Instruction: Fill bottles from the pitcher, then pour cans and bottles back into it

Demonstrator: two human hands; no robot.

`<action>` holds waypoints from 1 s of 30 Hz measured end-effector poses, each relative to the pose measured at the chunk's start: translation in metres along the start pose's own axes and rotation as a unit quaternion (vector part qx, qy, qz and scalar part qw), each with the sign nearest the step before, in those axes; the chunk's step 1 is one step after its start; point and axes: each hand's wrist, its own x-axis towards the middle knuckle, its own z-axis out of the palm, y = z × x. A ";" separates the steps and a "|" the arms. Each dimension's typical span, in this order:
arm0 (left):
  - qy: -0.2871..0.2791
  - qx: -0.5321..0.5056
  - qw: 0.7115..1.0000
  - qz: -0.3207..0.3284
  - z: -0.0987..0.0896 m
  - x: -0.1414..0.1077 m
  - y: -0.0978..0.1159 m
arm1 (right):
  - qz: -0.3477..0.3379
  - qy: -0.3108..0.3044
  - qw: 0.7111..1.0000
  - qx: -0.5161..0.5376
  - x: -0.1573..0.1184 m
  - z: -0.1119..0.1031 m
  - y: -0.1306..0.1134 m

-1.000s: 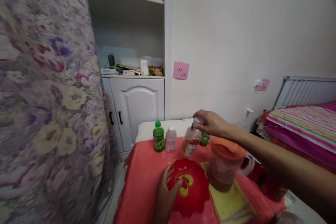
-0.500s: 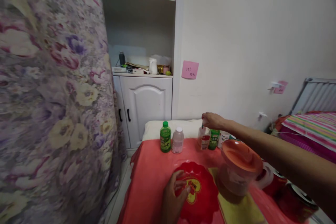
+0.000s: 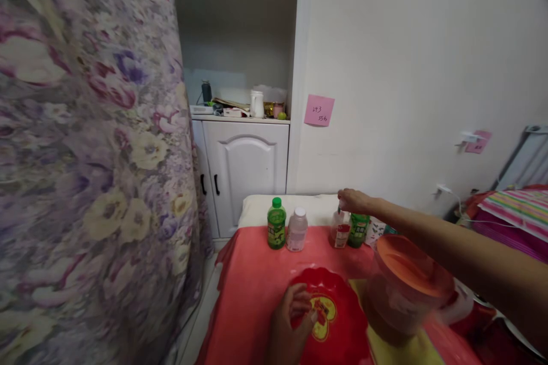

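My right hand (image 3: 353, 201) reaches to the back of the table, its fingers closed at the top of a clear bottle with a red and white label (image 3: 341, 232). What the fingertips grip there is too small to make out. Over the left part of a red scalloped tray (image 3: 342, 319) with a yellow pattern hovers my left hand (image 3: 295, 319), fingers curved and apart, holding nothing. Beside the clear bottle stands a green bottle (image 3: 358, 229). Further left are another green bottle (image 3: 276, 225) and a white-capped bottle (image 3: 297, 232).
A clear pitcher with an orange lid (image 3: 413, 265) stands on a yellow cloth (image 3: 402, 351) under my right forearm. Near it are a white patterned cup (image 3: 375, 230) and red cans at the right edge. A floral curtain (image 3: 98, 154) hangs at the left.
The view has shifted slightly, so the bottles, tray and pitcher appear further right. My right hand remains at the top of the clear bottle, and my left hand stays over the tray.
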 end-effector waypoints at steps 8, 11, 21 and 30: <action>-0.004 -0.004 1.000 0.008 0.000 -0.001 -0.002 | 0.020 -0.028 0.999 0.002 -0.003 -0.007 0.000; -0.009 -0.002 1.000 0.011 0.000 0.000 -0.001 | 0.021 -0.028 0.999 0.004 -0.003 -0.008 -0.001; 0.000 -0.026 1.000 -0.002 0.003 -0.001 0.004 | 0.044 -0.049 0.998 0.018 0.000 -0.005 0.002; 0.001 -0.024 1.000 -0.004 0.003 0.000 0.005 | 0.026 -0.030 0.999 0.027 -0.008 -0.012 0.004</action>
